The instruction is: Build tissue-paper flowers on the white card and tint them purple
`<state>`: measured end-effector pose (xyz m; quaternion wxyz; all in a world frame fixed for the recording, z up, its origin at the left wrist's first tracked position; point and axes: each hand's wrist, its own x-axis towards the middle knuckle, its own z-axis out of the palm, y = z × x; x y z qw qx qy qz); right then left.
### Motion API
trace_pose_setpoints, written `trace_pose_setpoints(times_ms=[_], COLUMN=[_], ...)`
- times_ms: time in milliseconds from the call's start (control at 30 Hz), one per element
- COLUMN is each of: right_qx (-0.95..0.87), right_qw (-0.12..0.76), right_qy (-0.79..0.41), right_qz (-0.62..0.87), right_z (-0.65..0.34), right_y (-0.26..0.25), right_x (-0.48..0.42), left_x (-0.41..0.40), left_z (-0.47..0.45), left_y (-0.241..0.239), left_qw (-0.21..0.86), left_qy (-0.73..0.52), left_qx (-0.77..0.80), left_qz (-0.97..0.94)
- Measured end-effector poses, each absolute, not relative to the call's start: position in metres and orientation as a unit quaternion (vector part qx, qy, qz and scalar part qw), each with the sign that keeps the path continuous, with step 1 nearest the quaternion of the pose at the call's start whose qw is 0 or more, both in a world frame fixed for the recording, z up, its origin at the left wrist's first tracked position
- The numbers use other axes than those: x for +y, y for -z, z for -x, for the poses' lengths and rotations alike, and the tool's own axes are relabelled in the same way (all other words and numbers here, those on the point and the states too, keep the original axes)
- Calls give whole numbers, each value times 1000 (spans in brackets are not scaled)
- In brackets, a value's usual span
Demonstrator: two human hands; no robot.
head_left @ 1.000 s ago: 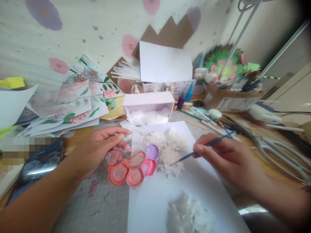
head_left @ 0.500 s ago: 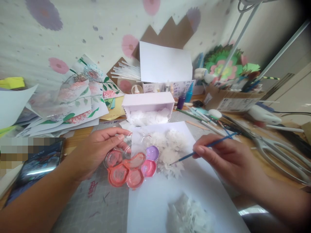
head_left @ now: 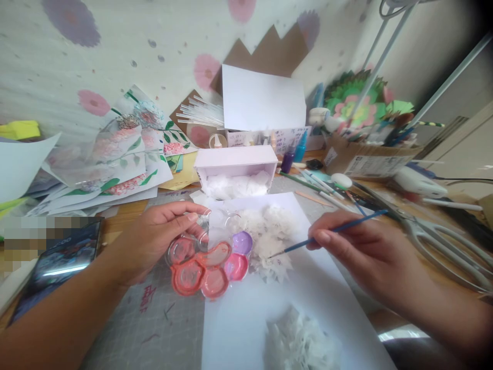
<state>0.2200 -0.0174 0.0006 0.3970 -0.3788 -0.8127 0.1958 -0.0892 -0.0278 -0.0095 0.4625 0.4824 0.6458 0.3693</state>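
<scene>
My left hand (head_left: pixel 154 239) grips the rim of a clear flower-shaped paint palette (head_left: pixel 210 262) with pink, red and purple paint in its wells, held just above the grey cutting mat (head_left: pixel 154 329). My right hand (head_left: pixel 358 246) pinches a thin blue paintbrush (head_left: pixel 331 234). Its tip touches a white paper flower (head_left: pixel 269 252) lying on a white sheet (head_left: pixel 246 318). Another white paper flower (head_left: pixel 300 341) lies lower on the same sheet.
An open white box (head_left: pixel 234 172) of white paper pieces stands behind the sheet. Flower paintings (head_left: pixel 123 154) pile up at the left, a phone (head_left: pixel 57 262) lies near my left forearm. Brushes, bottles, a cardboard box (head_left: pixel 370 159) and large scissors (head_left: pixel 442 241) crowd the right.
The brush tip has shifted slightly right and up on the white flower, my right hand with it. The left hand and palette have stayed still.
</scene>
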Motion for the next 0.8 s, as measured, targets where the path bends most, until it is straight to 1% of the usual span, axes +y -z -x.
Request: trace_pose_setpoints(times_ms=[133, 267, 400, 533, 667, 800], right_qx=[-821, -819, -825, -814, -817, -800], right_qw=[388, 398, 379, 388, 382, 404], right_qy=[-204, -198, -215, -198, -204, -208], right_qz=[367, 362, 359, 384, 381, 391], right_z=[-219, -221, -224, -225, -225, -226], right_y=[-2, -3, -3, -3, -2, 0], right_x=[-17, -17, -17, -16, -14, -14], left_x=[-28, -27, -27, -28, -28, -27], left_z=[89, 89, 90, 90, 90, 91], left_y=[9, 9, 10, 9, 9, 11], left_qw=[459, 459, 460, 456, 462, 456], left_qy=[-368, -362, -361, -361, -364, -368], left_qx=[644, 643, 645, 647, 644, 642], left_qz=[-489, -495, -492, -493, -489, -494])
